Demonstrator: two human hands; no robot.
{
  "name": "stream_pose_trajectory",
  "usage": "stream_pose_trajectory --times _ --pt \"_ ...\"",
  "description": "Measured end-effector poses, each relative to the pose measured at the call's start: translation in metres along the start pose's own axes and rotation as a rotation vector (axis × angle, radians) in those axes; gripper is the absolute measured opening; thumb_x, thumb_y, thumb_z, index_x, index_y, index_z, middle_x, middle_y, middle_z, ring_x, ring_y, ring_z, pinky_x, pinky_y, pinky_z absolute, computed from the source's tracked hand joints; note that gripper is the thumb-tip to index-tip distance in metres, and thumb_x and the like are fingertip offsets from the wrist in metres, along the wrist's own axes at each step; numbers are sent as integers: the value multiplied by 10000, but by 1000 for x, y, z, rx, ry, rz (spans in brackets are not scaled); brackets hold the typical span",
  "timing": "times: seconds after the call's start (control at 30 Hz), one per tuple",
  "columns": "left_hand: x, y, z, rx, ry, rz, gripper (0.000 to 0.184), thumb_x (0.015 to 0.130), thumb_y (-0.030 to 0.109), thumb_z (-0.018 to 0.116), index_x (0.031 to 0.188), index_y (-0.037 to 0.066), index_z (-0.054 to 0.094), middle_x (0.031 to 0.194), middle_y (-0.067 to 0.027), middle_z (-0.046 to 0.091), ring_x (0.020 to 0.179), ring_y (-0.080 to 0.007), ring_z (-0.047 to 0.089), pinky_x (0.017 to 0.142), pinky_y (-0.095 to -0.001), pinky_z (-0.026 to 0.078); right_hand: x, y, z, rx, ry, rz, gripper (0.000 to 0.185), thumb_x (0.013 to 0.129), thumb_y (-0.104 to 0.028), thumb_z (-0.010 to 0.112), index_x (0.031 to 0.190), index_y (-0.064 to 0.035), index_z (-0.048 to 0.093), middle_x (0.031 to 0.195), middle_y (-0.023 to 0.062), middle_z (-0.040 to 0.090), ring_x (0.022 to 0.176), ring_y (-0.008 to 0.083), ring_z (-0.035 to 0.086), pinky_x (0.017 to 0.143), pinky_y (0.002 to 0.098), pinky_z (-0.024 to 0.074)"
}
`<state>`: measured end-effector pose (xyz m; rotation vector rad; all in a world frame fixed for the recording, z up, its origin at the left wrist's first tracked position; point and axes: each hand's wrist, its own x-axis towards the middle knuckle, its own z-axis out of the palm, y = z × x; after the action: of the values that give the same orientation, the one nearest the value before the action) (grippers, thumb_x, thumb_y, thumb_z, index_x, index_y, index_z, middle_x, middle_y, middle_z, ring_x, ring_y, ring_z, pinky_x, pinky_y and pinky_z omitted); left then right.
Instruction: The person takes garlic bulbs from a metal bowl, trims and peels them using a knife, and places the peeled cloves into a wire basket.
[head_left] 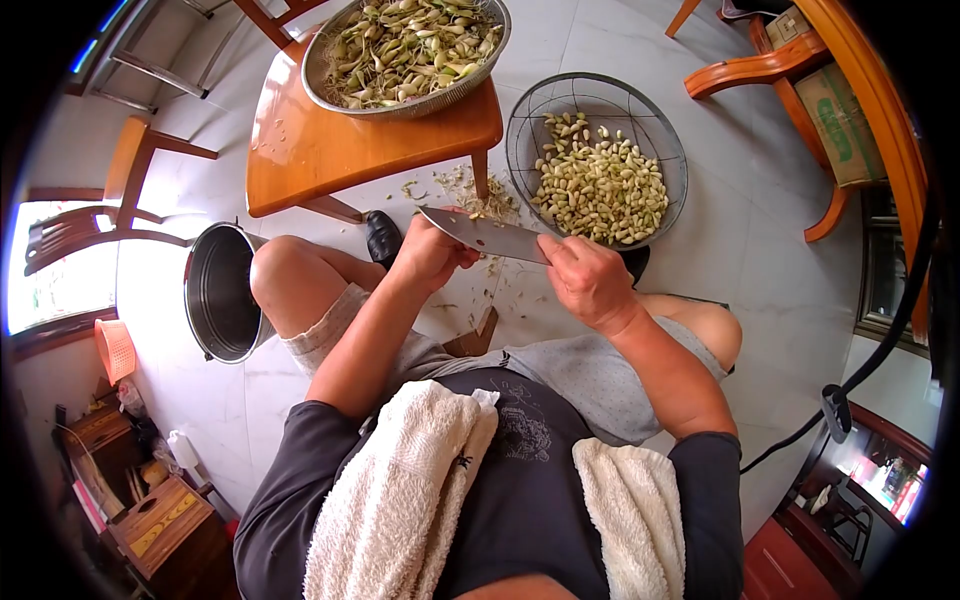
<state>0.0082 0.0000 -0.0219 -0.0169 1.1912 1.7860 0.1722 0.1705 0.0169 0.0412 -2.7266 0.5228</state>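
Note:
My right hand (592,284) is wrapped round the handle end of a broad-bladed kitchen knife (492,238), whose blade points left. Close against the blade's far end is my left hand (432,252), its fingers curled in a pinch; the blade partly covers them, and what they hold is hidden. Beyond the hands, a wire-framed basket (524,150) on the floor holds many trimmed pale bulbs (600,190). A metal colander (420,104) is heaped with untrimmed bulbs (410,50) with stalks and roots.
The colander stands on a wooden chair (370,160). Trimmings (470,190) litter the tiled floor (740,280). A dark metal bucket (225,290) is left of my knee. Wooden furniture (850,60) and a cardboard box (840,125) are at right. A towel (400,490) hangs over my chest.

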Motion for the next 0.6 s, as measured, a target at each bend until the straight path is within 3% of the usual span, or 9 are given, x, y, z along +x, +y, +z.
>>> stream_pose_trajectory --times 0.1,0.23,0.33,0.47,0.6 --pt "-2 2 -5 93 -77 -7 83 770 -28 592 846 -55 570 689 -130 602 503 -174 550 434 -266 416 -2 0 3 96 -9 106 222 729 -40 612 949 -8 627 695 115 572 642 288 585 572 371 481" --pt "-15 13 2 157 -85 1 122 805 40 669 870 -43 607 696 -95 616 529 -140 552 466 -250 425 -15 26 18 191 -364 499 157 766 -127 551 809 1 632 765 236 617 751 415 594 699 485 476" --pt "-19 16 0 101 -166 36 145 820 73 679 902 -31 620 707 -83 618 554 -128 556 487 -246 430 -11 25 13 194 -430 566 159 766 -116 541 818 -4 641 786 240 621 771 403 604 711 468 485" --pt "-16 24 15 101 -180 16 175 828 112 679 914 -30 623 714 -71 608 565 -120 550 497 -243 427 -18 30 26 120 -614 485 168 762 -106 523 819 -13 649 811 241 627 802 397 610 740 465 485" --pt "15 46 74 278 -181 134 269 859 217 658 772 -30 599 625 -49 557 519 -104 507 469 -239 390 -22 24 36 77 -780 412 158 752 -125 534 801 -24 644 832 222 631 828 389 604 752 463 477"
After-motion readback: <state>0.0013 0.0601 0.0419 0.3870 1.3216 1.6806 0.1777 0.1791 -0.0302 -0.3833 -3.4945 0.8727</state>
